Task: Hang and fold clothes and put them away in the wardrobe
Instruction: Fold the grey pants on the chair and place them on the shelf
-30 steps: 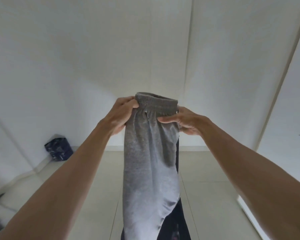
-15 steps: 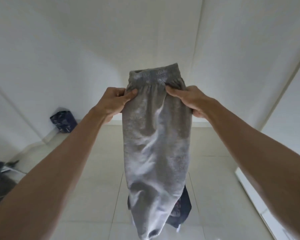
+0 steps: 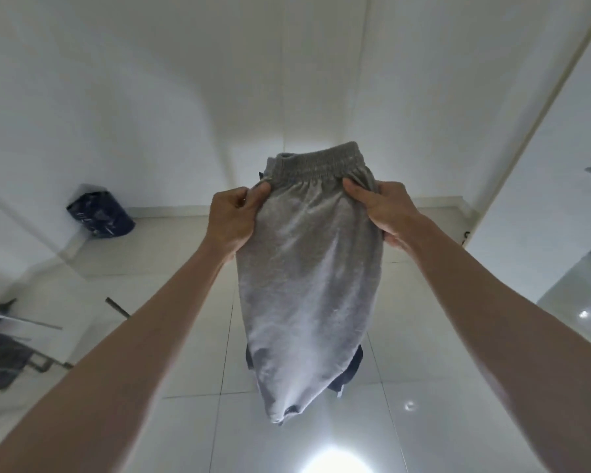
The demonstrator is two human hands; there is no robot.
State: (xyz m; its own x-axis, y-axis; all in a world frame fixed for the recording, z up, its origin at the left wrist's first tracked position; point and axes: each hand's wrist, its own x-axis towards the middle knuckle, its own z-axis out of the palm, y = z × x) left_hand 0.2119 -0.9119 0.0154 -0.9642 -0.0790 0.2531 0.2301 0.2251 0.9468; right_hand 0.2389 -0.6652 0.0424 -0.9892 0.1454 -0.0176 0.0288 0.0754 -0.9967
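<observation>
One pair of grey shorts (image 3: pixel 307 285), elastic waistband uppermost, is held up above the tiled floor (image 3: pixel 191 370), pinched below the waistband by the left hand (image 3: pixel 234 216) and right hand (image 3: pixel 386 208), with one dark garment (image 3: pixel 350 370) behind.

A dark blue bag (image 3: pixel 99 216) sits at 10 o'clock against the white wall (image 3: pixel 123 97) — glossy floor tiles (image 3: pixel 191 363) reflect 1 bright light (image 3: pixel 336 462) at 6 o'clock.
</observation>
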